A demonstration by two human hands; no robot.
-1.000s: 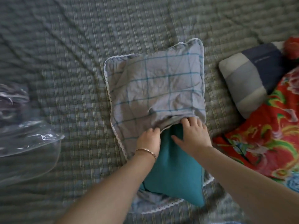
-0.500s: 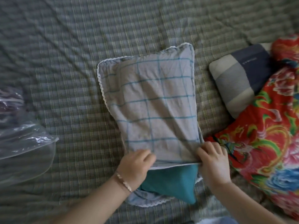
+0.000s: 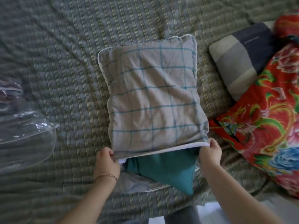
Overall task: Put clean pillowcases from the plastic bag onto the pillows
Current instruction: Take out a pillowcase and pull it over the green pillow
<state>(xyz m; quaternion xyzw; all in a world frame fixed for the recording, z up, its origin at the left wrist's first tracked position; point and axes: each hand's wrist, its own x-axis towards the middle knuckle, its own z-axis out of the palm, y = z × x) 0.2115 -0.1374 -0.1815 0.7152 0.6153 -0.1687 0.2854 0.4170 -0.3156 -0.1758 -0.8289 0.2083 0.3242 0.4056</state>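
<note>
A grey pillowcase with a teal grid and white lace trim lies in the middle of the bed, drawn over most of a teal pillow. The pillow's near end sticks out of the case's open mouth. My left hand pinches the left corner of the upper hem. At the right corner of that hem, my right hand grips the fabric. The clear plastic bag lies at the left edge with folded cloth inside.
A grey, white and navy striped pillow lies at the right, partly under a red floral quilt. A green checked bedspread covers the bed. White and dark fabric shows at the bottom edge.
Both hands came off the pillow and took the upper hem. They moved apart to its two corners and pulled the case further down over the pillow.
</note>
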